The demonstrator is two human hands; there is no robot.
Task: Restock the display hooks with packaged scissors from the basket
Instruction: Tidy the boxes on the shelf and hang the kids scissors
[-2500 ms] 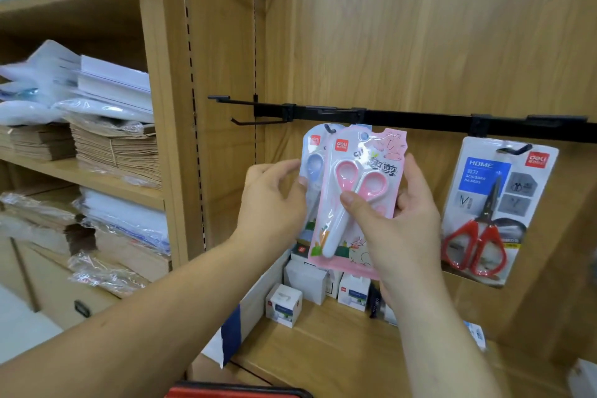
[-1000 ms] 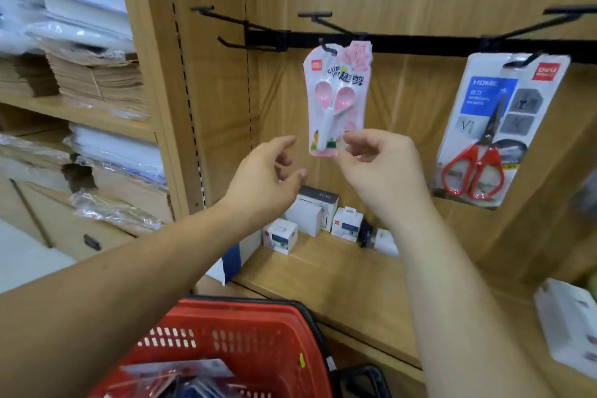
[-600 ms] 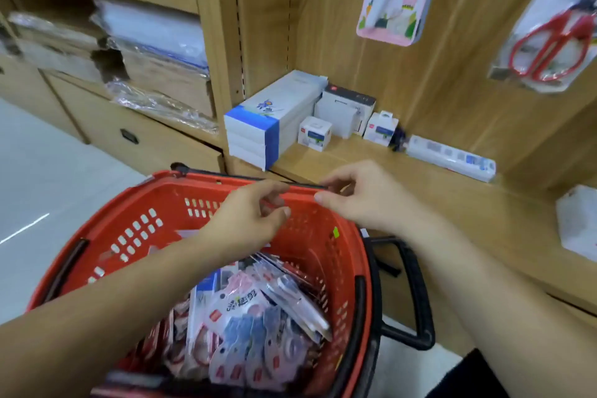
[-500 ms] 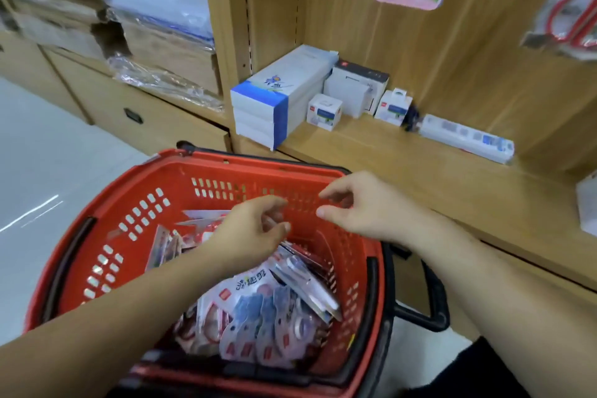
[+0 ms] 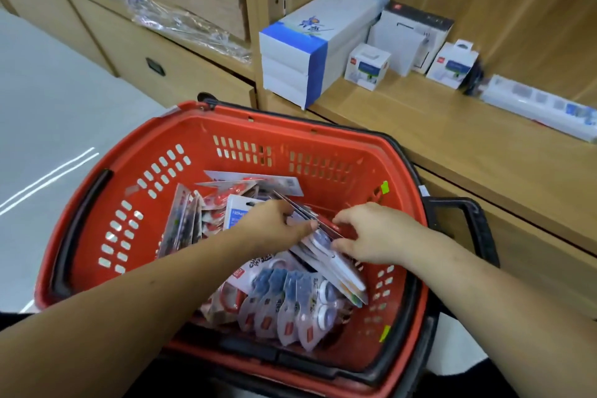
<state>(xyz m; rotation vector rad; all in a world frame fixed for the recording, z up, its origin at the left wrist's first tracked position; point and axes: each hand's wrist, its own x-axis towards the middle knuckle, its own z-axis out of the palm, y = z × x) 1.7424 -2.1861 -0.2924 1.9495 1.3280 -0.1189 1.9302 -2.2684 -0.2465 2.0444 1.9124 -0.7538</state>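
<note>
**Both hands down in the red basket, among the scissors packs**

Seen from the head camera, the red basket (image 5: 274, 131) fills the middle of the scene. The packaged scissors (image 5: 290, 304) lie heaped on its floor: a fan of blue-carded packs at its near side, red-handled ones (image 5: 213, 213) toward its left wall, and a leaning stack (image 5: 336, 271) toward its right wall.

The person's two bare forearms reach in over the basket's near rim. The left hand (image 5: 274, 226) lies against the upper edge of the leaning stack, its fingers mostly hidden, so I cannot tell whether it grasps anything. The right hand (image 5: 371, 236) meets the same stack from the other side, forefinger and thumb curled in and pinching the packs' edge.

A black handle (image 5: 475, 223) juts from the basket's right side, and another (image 5: 80, 226) lies folded along its left rim.

Beyond the basket runs a wooden ledge (image 5: 436, 126) carrying stacked white-and-blue boxes (image 5: 310, 52), small white boxes (image 5: 366, 66) and a long white power strip (image 5: 542, 107). Left of the basket is pale, glossy floor (image 5: 48, 113), with wooden drawers (image 5: 139, 52) behind it.
</note>
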